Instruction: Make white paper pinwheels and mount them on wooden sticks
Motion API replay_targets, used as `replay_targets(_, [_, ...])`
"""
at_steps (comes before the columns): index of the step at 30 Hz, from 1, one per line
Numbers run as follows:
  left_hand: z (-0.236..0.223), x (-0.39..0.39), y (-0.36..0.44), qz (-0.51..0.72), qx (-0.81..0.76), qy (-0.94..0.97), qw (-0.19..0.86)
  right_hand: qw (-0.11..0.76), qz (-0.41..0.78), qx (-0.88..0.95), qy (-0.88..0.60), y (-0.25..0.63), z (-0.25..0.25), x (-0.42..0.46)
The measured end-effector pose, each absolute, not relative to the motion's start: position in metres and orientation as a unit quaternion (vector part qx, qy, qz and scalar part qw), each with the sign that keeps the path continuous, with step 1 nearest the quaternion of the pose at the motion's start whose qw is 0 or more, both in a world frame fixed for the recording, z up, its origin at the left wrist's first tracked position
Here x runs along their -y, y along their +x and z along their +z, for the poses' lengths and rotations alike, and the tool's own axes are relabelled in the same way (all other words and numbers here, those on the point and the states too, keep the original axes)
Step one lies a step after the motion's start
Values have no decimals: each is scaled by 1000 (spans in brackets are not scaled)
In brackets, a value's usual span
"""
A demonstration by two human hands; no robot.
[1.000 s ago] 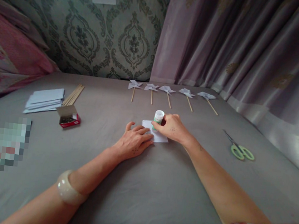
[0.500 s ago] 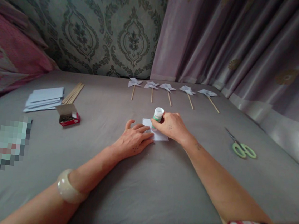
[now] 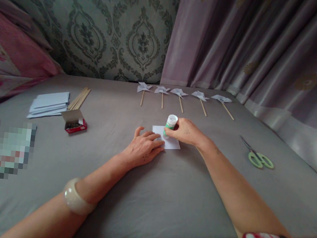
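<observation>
White paper sheet [image 3: 172,144] lies flat on grey cloth [image 3: 172,197], partly hidden; green-and-white glue stick [image 3: 171,123] positioned over it, white end up, top leaning slightly right.

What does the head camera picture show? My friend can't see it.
A person's right hand holds a glue stick against white paper, on which the left hand rests. Five paper pinwheels lie beyond; scissors lie right; a paper stack, wooden sticks and an open red box lie left.

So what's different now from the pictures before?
The right hand has moved the glue stick a tiny bit to the right on the paper. Nothing was picked up or let go. The left hand still rests on the paper, and the pinwheels and scissors stayed put.
</observation>
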State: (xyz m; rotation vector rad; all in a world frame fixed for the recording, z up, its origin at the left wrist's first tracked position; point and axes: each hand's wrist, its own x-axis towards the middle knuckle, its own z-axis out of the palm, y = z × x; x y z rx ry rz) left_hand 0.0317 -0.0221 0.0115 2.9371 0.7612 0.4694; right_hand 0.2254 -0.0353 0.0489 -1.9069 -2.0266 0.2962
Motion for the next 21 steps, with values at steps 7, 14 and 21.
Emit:
replay_targets(7, [11,21,33,150,-252,956,29,169,2,671,-722,207,51,45])
replay_targets(14, [13,23,32,137,-256,956,35,198,126,701,-674,228,45,32])
replay_targets(21, [11,23,33,145,-255,955,30,250,19,618,-745,210,36,49])
